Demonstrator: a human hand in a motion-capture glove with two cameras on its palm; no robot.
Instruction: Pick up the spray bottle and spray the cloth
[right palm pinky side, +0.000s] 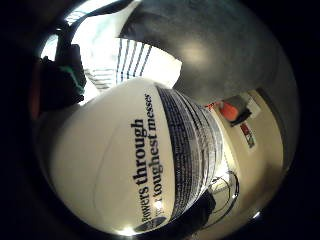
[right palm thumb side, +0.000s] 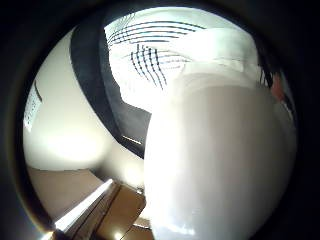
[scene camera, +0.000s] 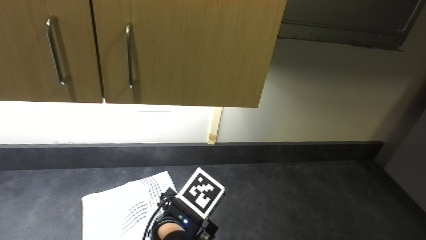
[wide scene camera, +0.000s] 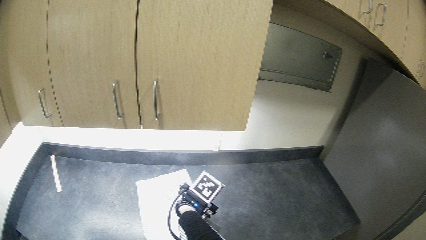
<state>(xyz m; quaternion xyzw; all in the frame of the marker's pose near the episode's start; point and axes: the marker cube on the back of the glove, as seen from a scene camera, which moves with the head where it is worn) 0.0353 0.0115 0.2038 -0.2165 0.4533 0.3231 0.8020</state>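
Note:
A white spray bottle (right palm pinky side: 135, 160) with dark print on its label fills both palm views, lying right against the palm (right palm thumb side: 220, 160). Black gloved fingers (right palm pinky side: 60, 80) curl beside it, so my right hand (scene camera: 176, 225) holds it. The outside view shows only the hand's back, at the near edge of the dark counter, with the bottle hidden beneath it. A white cloth (scene camera: 120, 210) with thin dark stripes lies flat on the counter, just left of and under the hand. It appears past the bottle in the palm views (right palm pinky side: 135, 62) (right palm thumb side: 145, 55).
The dark speckled counter (scene camera: 299, 200) stretches to the right of the hand, backed by a low black upstand. Wooden wall cabinets (scene camera: 133, 50) with metal handles hang above. A pale stick (wide scene camera: 56, 173) lies on the counter's far left.

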